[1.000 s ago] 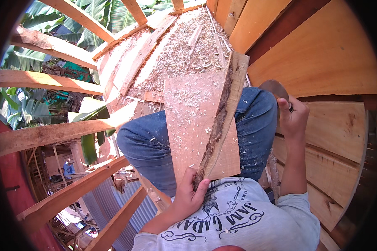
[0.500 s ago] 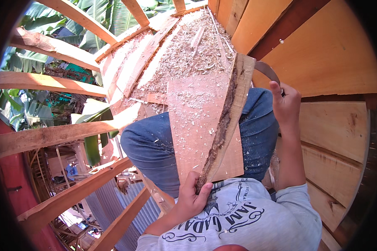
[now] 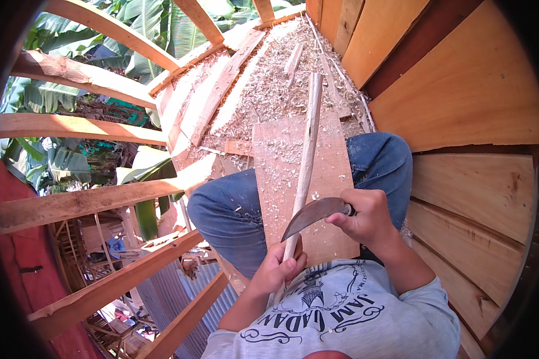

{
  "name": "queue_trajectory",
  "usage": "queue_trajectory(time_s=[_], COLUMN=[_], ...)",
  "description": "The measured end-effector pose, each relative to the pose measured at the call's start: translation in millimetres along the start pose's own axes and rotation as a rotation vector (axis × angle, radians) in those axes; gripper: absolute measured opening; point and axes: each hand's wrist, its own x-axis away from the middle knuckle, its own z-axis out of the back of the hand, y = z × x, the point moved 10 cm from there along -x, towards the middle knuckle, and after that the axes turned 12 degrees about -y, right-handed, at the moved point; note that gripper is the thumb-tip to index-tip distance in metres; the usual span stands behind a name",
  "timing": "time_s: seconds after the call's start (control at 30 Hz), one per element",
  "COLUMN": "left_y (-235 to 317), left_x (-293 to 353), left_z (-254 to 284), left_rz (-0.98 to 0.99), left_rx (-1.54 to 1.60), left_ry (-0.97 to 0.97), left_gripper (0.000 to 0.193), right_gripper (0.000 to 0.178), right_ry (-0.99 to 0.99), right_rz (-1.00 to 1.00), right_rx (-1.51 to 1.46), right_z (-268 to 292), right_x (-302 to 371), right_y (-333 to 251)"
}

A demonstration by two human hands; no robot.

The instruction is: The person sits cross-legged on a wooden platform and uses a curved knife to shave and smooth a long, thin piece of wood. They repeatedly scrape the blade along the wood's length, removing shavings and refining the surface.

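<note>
My left hand (image 3: 283, 263) is closed round the near end of a long, narrow strip of wood (image 3: 309, 146), which slants up and away from my belly. Closed on the handle of a sickle (image 3: 312, 213), my right hand (image 3: 365, 218) is just to the right of the strip. The sickle's curved dark blade lies across the strip a little above my left hand, its tip pointing down to the left. Beneath both, a flat board (image 3: 332, 185) dusted with shavings rests across my legs. Most of the sickle's handle is hidden in my fist.
Wood shavings (image 3: 251, 90) and loose slats (image 3: 229, 90) cover the floor ahead. Plank walls (image 3: 473, 185) rise close on my right. To the left runs an open railing of wooden bars (image 3: 90, 197), with banana leaves and corrugated metal sheets (image 3: 176, 299) beyond.
The sickle has swung from beyond the strip's far end down toward my left hand. The strip has turned, its bark-edged broad face no longer showing. My view has shifted slightly.
</note>
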Motion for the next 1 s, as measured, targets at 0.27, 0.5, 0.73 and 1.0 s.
queue_trajectory(time_s=[0.27,0.5,0.73,1.0], left_y=[-13,-16,-17,-5], left_x=[0,3,11,10], left_z=[-15,-15,-21,-12], left_rz=[0.123,0.187,0.148,0.107], left_rx=[0.258,0.127,0.09,0.067], left_ry=[-0.09,0.001,-0.044,0.028], left_gripper=[0.044,0.035,0.033,0.03], right_gripper=[0.061,0.066,0.069,0.068], right_ry=[0.11,0.284,0.446,0.184], right_rz=[0.067,0.143,-0.267,0.15], right_rx=[0.163,0.349,0.094,0.187], right_z=[15,44,107,10], right_x=[-4,-11,-12,-9], right_y=[-11,-10,65,-24])
